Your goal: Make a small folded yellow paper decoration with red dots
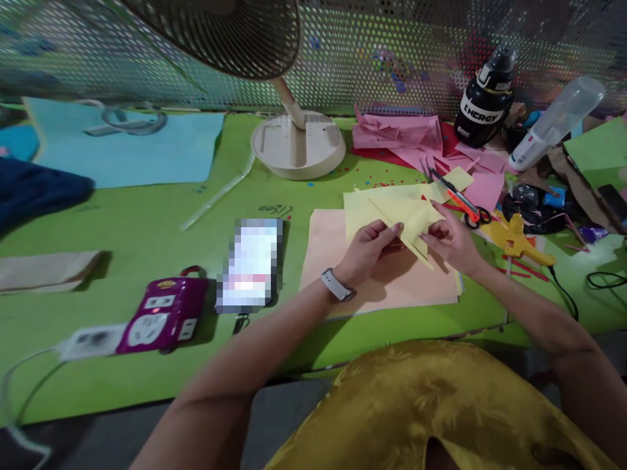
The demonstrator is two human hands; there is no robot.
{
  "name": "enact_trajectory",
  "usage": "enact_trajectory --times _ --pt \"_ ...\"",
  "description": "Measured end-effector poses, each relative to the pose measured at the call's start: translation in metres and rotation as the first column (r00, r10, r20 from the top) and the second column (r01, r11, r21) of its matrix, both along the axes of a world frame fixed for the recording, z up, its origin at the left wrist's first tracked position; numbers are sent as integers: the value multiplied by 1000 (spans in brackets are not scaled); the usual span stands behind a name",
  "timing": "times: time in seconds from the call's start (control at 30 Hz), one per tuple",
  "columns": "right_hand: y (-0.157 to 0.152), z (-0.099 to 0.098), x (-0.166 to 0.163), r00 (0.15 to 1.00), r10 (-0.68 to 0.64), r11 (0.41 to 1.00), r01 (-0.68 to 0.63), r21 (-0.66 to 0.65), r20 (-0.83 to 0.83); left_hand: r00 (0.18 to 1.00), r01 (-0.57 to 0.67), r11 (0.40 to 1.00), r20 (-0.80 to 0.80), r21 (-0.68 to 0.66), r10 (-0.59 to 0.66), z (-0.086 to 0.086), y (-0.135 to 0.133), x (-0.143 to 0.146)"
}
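Yellow paper (410, 217): pale, thin and matte, folded into a long pointed wedge with crisp diagonal creases; the tip runs down to the right.
Position: held between both hands just above a peach sheet (392, 290), in the middle of the green table (147, 215).
Left hand (366, 251): thumb and fingertips pressed together on the paper's left edge; a pale-strapped watch (337, 285) is on the wrist.
Right hand (453, 243): fingers pinched closed on the right edge, near the point.
Peach sheet: flat, smooth, rectangular, with more yellow sheets lying at its far edge.
Nearby, right: orange-handled scissors (458, 199) and a yellow glue gun (519, 241), both hard plastic.
Behind: crumpled pink paper (396, 134) — soft and wrinkled — and a round cream fan base (298, 143).
Left: a glossy purple power strip (164, 313).
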State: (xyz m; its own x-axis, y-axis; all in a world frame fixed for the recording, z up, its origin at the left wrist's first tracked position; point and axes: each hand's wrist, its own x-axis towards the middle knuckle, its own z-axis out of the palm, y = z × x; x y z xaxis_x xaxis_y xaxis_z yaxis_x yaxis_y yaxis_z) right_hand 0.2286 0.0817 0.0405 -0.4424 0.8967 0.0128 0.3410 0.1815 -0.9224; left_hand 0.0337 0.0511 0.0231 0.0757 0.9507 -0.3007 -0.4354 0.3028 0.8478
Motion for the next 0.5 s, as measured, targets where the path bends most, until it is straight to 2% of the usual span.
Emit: enact_trajectory --times 0.1,0.27,0.4,0.5 --pt "2 4 3 988 60 988 -79 -134 -141 997 37 998 -71 42 -34 3 1 -3" --pt "7 17 10 970 8 955 -79 -285 -242 976 180 977 -147 114 -163 9 4 -10" --pt "7 13 6 980 66 932 -128 -339 -189 959 207 977 -209 60 -190 13 6 -13" --pt "6 3 1 978 19 948 -84 -307 -210 942 251 967 -225 -28 -251 15 6 -15"
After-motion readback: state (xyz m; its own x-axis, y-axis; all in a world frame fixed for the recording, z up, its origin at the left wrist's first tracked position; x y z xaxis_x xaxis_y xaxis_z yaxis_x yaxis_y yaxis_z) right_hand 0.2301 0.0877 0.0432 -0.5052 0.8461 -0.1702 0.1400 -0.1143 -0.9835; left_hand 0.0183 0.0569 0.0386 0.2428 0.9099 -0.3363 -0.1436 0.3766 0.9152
